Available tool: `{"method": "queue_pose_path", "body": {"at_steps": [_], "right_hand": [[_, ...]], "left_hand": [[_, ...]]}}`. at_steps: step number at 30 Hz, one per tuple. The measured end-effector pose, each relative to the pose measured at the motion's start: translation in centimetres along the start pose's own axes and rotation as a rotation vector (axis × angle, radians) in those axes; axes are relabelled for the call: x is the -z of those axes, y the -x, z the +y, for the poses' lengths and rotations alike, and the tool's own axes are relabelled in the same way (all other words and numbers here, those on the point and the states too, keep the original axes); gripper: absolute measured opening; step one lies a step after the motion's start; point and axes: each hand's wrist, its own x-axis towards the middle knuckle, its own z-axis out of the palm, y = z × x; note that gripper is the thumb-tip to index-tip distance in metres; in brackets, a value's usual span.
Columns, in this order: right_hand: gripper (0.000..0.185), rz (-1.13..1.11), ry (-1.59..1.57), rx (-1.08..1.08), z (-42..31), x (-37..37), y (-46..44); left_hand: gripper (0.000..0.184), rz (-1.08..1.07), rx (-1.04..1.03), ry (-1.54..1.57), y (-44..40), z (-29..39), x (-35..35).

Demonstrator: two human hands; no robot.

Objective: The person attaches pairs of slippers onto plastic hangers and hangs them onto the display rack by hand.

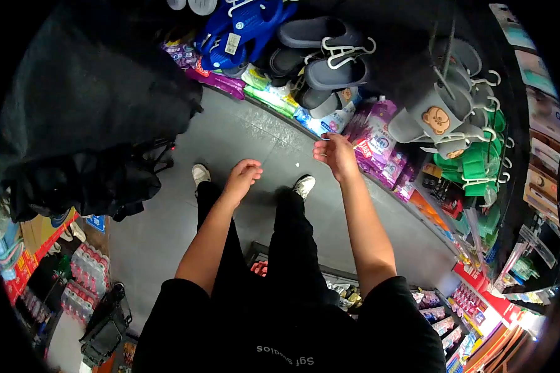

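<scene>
My left hand (242,178) hangs over the grey floor with its fingers loosely bent, and I see nothing in it. My right hand (337,156) is raised by the shelf edge, fingers slightly curled and apart, holding nothing visible. Purple packs (374,138) lie just beyond the right hand, but I cannot tell whether the two touch. Above them hang dark grey slippers (336,73) on white hangers. To the right are grey slippers with a monkey face (437,119) and green slippers (479,163). Blue slippers (250,23) hang at the top.
A large black cloth-like mass (93,81) fills the upper left. Shrink-wrapped bottles (90,270) and a black bag (107,326) stand at lower left. Behind my legs is a low rack of goods (345,291). Boxed goods (544,115) line the far right. The grey floor (249,133) runs between the shelves.
</scene>
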Motion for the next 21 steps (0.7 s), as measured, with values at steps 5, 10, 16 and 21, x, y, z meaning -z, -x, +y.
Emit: {"method": "queue_pose_path", "body": {"at_steps": [5, 10, 16, 21], "right_hand": [[0.021, 0.012, -0.045, 0.007, 0.6, -0.7, -0.7], [0.025, 0.081, -0.120, 0.026, 0.3, -0.9, -2.0], [0.033, 0.057, -0.207, 0.098, -2.6, -0.7, -4.7], [0.032, 0.037, -0.209, 0.166, -6.3, -1.7, -9.3]], "left_hand": [[0.025, 0.036, -0.050, -0.057, -0.3, 0.8, 2.3], [0.025, 0.056, -0.067, -0.060, -0.2, 2.0, 4.2], [0.026, 0.073, -0.044, -0.059, -0.6, 1.9, 4.3], [0.026, 0.032, -0.039, -0.032, -1.9, 1.0, 3.3]]}}
